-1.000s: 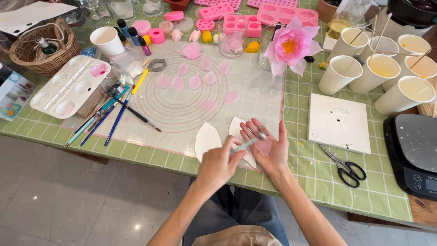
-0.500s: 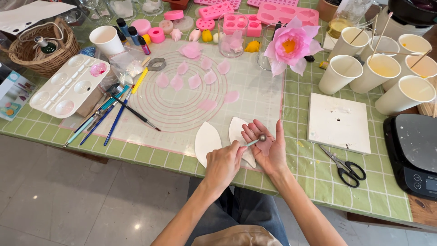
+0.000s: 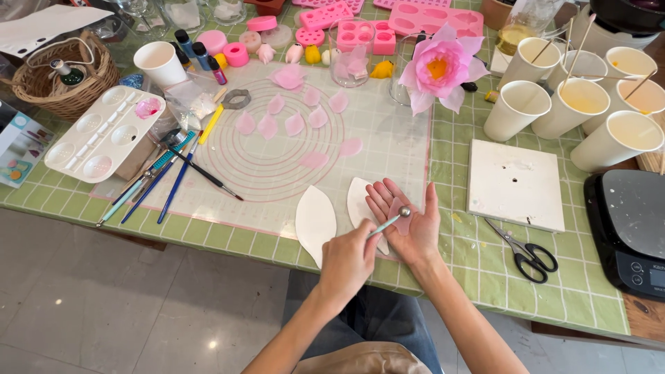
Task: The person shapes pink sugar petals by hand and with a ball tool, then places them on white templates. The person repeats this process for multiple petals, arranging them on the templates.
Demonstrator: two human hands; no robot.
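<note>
My right hand [image 3: 420, 234] lies palm up over the table's near edge, with a small pink petal [image 3: 406, 226] resting in the palm. My left hand [image 3: 346, 260] grips a thin ball-tipped tool [image 3: 385, 224]; its metal ball presses on the petal. Just left of the hands lie two white leaf-shaped pieces [image 3: 315, 221] on the clear ringed mat [image 3: 277, 163]. Several loose pink petals [image 3: 294, 125] lie farther back on the mat.
A pink flower [image 3: 440, 69] stands behind the mat, with paper cups [image 3: 575, 104] to its right. A white tile [image 3: 516, 183], scissors [image 3: 530, 257] and a black scale [image 3: 627, 221] lie right. Brushes [image 3: 166, 183], a white palette [image 3: 104, 131], a basket [image 3: 59, 76] lie left; pink moulds [image 3: 388, 24] at the back.
My right hand has turned flat with the palm up and the petal now shows on it. The tool's ball tip has come down onto the petal.
</note>
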